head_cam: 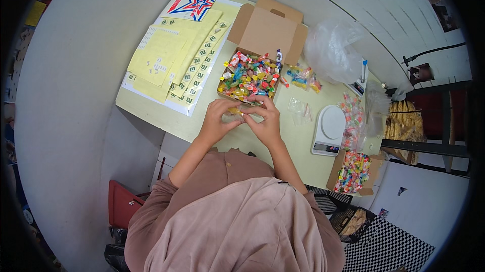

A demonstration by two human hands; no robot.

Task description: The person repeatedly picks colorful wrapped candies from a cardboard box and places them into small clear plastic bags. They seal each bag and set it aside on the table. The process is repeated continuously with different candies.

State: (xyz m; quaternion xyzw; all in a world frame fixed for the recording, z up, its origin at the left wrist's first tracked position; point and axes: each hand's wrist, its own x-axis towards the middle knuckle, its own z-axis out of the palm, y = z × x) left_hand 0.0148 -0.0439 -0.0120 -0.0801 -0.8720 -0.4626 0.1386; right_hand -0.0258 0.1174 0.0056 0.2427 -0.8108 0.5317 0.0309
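Observation:
Between my hands, just in front of the open cardboard box point(265, 29), is a small clear plastic bag point(235, 112) with yellow wrapped candy in it. My left hand point(221, 118) pinches its left side with thumb and fingers. On its right side, the thumb and fingers of my right hand point(264, 118) grip the bag. Wrapped candies point(250, 77) of many colours fill the box behind my hands. Right of the box lie small clear bags of candy point(304, 78), and nearer me some clear bags point(300, 111) that look flat.
Yellow sticker sheets point(159, 52) lie at the left. On the right are a white digital kitchen scale point(329, 130), bagged candies point(352, 120) and a large clear plastic bag point(333, 52). A second candy box point(335, 173) sits at the table's near right corner.

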